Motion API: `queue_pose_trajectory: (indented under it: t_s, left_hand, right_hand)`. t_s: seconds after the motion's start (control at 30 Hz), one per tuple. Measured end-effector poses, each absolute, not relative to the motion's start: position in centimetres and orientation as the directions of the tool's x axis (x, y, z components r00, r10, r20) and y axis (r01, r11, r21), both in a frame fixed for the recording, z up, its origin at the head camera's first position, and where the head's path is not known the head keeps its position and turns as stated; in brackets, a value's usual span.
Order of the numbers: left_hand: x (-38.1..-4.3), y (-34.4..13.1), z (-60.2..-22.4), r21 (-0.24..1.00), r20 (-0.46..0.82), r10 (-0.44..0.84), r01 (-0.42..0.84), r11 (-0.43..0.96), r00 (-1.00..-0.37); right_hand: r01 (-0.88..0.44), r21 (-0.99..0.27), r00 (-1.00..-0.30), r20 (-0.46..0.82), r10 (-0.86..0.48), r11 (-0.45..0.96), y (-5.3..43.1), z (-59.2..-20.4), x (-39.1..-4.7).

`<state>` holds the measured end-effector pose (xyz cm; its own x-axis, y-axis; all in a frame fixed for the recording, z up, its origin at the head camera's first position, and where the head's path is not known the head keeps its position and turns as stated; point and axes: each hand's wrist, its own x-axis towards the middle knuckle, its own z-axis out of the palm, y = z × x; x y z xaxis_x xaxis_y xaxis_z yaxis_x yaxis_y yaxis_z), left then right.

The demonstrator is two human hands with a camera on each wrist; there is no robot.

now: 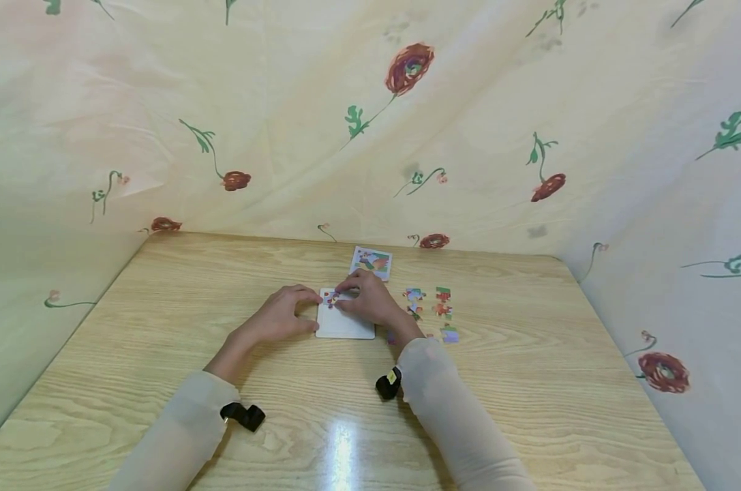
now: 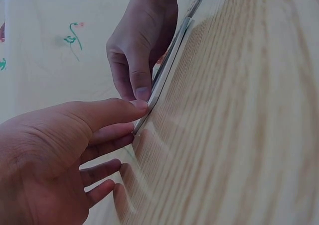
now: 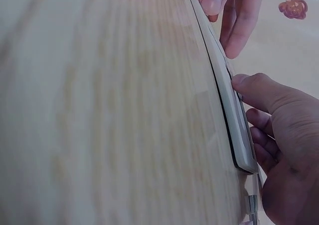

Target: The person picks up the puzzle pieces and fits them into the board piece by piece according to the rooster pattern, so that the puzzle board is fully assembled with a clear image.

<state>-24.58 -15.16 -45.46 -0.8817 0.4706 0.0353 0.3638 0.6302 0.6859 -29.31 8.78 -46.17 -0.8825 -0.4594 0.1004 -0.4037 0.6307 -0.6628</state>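
Note:
A white puzzle tray (image 1: pixel 352 329) lies on the table between both hands. Colourful jigsaw pieces (image 1: pixel 328 296) sit at its far left corner. My left hand (image 1: pixel 280 315) is beside the tray, thumb and fingers spread along its left edge; in the left wrist view its thumb tip rests at the rim. Reaching over the tray from the right, my right hand (image 1: pixel 370 299) has its thumb and fingertips around a small puzzle piece (image 1: pixel 336 297) at that same corner. The hand covers the tray's far right part.
Loose puzzle pieces (image 1: pixel 444 309) lie in rough columns right of the tray, some partly behind the right wrist. A picture card (image 1: pixel 373 262) with a coloured print stands beyond the tray. The wooden table (image 1: pixel 530 382) meets a flowered cloth (image 1: pixel 284 136) at the back and sides.

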Motion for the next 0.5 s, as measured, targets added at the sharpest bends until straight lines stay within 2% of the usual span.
queue_pose_trajectory:
  t_s: [0.5]
  left_hand:
    - [-24.61, -15.16, -45.41, 0.683, 0.03, 0.469, 0.361, 0.635, -0.883]
  right_hand:
    - [-0.361, -0.713, -0.89, 0.072, -0.45, 0.601, 9.52, -45.64, -29.28]
